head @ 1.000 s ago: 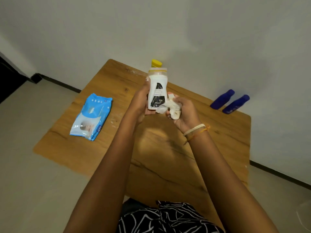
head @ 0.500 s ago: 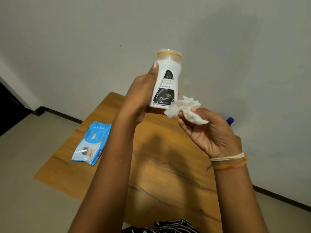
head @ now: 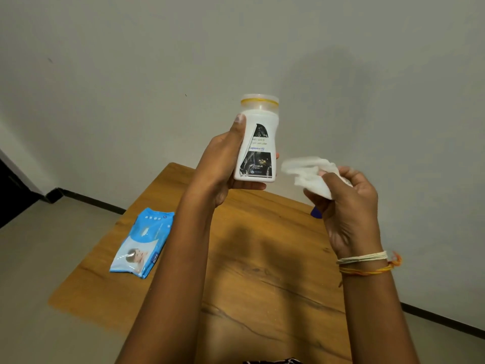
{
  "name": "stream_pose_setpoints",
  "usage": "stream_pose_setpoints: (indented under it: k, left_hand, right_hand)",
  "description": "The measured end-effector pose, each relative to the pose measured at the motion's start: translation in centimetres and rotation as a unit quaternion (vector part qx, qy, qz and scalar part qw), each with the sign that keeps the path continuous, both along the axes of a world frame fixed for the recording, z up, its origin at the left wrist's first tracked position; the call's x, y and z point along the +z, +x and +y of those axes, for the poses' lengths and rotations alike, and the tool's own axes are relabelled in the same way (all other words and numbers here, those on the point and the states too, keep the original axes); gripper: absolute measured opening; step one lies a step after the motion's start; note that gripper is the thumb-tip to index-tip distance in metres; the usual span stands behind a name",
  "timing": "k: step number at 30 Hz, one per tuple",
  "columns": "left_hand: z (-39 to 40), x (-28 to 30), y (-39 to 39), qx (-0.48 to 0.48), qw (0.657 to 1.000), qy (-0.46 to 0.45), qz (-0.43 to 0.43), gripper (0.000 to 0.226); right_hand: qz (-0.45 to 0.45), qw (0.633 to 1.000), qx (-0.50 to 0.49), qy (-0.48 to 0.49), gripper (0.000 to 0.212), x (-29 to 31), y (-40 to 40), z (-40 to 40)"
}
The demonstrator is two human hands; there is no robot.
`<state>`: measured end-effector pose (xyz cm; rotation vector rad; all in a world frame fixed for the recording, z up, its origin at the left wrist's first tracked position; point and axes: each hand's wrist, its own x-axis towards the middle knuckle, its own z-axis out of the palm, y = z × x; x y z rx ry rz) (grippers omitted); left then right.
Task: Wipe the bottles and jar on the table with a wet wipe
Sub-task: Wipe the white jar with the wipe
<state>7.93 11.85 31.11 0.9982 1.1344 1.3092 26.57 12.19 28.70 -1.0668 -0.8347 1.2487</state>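
Two bare forearms reach up over a wooden table [head: 262,285], with a sliver of black-and-white patterned cloth at the frame's bottom edge. The right wrist carries white and orange thread bands [head: 367,262]. A blue pack of wet wipes [head: 143,244] lies flat on the table's left side. The right hand [head: 349,206] is curled closed around a crumpled white wet wipe [head: 309,173], which sits just beside the bottle without touching it. The left hand [head: 223,164] is wrapped around a white bottle [head: 258,143] with a dark label and a clear cap over a yellow ring, held upright in the air above the table against a plain grey wall [head: 131,74]. A scrap of a blue object [head: 316,212] peeks out behind the right hand.
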Motion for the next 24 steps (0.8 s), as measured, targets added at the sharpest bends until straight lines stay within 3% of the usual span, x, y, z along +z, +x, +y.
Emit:
stream_pose_setpoints:
  k: [3, 9, 11, 13, 16, 18, 21, 24]
  left_hand:
    - [0.0, 0.0, 0.1, -0.015, 1.0, 0.003, 0.009, 0.056]
    - [0.1, 0.1, 0.1, -0.043, 0.999, 0.011, -0.024, 0.054]
    - [0.1, 0.1, 0.1, -0.054, 0.998, 0.009, -0.035, 0.055]
    - [0.2, 0.1, 0.2, -0.062, 0.997, 0.005, -0.04, 0.055]
    - [0.5, 0.0, 0.4, -0.069, 0.996, 0.003, -0.049, 0.053]
    - [0.5, -0.1, 0.5, -0.073, 0.995, 0.005, -0.061, 0.051]
    - [0.6, -0.2, 0.6, -0.081, 0.992, 0.011, -0.094, 0.049]
    - [0.9, -0.4, 0.7, -0.086, 0.989, 0.015, -0.119, 0.047]
  right_hand:
    - [0.084, 0.996, -0.025, 0.007, 0.03, 0.3, -0.3, -0.3]
    - [0.282, 0.957, 0.041, -0.047, 0.016, 1.7, -0.3, -0.4]
    - [0.291, 0.954, 0.053, -0.036, 0.019, 2.1, -0.5, -0.3]
    - [0.207, 0.978, 0.022, 0.015, 0.03, 2.3, -1.2, -0.1]
    - [-0.018, 0.99, -0.073, 0.119, 0.045, 3.1, -2.4, 0.5]
    - [-0.108, 0.971, -0.119, 0.178, 0.04, 3.9, -3.0, 0.9]
    - [-0.165, 0.938, -0.152, 0.263, 0.029, 4.4, -3.6, 1.8]
    - [-0.323, 0.855, -0.17, 0.369, 0.026, 4.3, -4.3, 2.4]
